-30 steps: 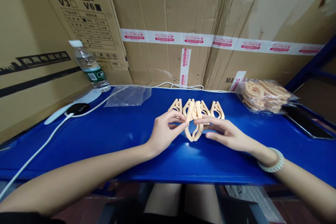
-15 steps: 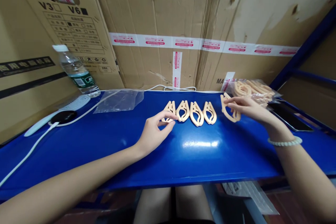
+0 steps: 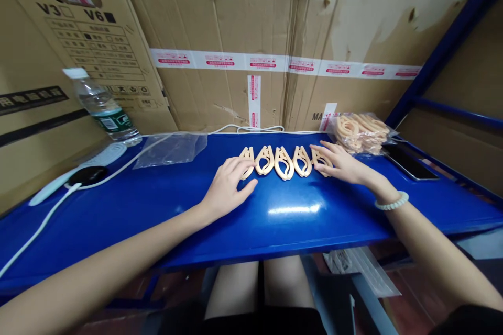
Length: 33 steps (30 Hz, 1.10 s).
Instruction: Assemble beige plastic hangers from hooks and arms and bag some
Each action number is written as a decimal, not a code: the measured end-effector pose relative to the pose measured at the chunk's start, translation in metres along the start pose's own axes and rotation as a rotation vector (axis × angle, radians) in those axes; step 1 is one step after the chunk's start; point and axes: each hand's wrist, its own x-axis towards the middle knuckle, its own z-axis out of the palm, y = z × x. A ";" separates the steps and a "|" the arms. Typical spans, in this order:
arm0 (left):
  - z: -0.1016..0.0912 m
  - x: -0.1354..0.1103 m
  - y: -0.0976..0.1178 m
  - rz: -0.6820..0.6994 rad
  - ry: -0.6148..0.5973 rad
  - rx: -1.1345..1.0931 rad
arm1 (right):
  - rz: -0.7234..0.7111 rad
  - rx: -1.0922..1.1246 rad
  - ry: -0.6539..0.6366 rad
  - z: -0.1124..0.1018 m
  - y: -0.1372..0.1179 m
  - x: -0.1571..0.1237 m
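Five beige folded travel hangers lie side by side in a row on the blue table (image 3: pixel 291 230). My left hand (image 3: pixel 226 186) is over the leftmost hanger (image 3: pixel 247 159), its fingers stretched out and thumb apart, covering part of it. At the right end, my right hand (image 3: pixel 346 164) rests over the rightmost hanger (image 3: pixel 320 156), fingers spread across it and partly hiding it. Between the hands lie the second hanger (image 3: pixel 258 166), the middle hanger (image 3: pixel 288 171) and the fourth hanger (image 3: pixel 307 167), each with its narrow arm ends pointing away from me.
A clear bag of more hangers (image 3: pixel 356 133) lies at the back right, beside a dark phone (image 3: pixel 411 162). On the left are an empty clear bag (image 3: pixel 171 149), a water bottle (image 3: pixel 108 110), a white cable (image 3: pixel 35 241) and a black round device (image 3: pixel 89 175). Cardboard (image 3: pixel 220 21) stands behind.
My right hand has moved left with the fifth hanger, which now lies at the row's right end; its fingers have spread. My left thumb has moved away from its fingers. The view has shifted slightly.
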 end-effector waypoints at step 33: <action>-0.033 0.040 -0.060 -0.004 -0.093 0.682 | -0.110 -0.071 0.112 0.035 -0.062 0.072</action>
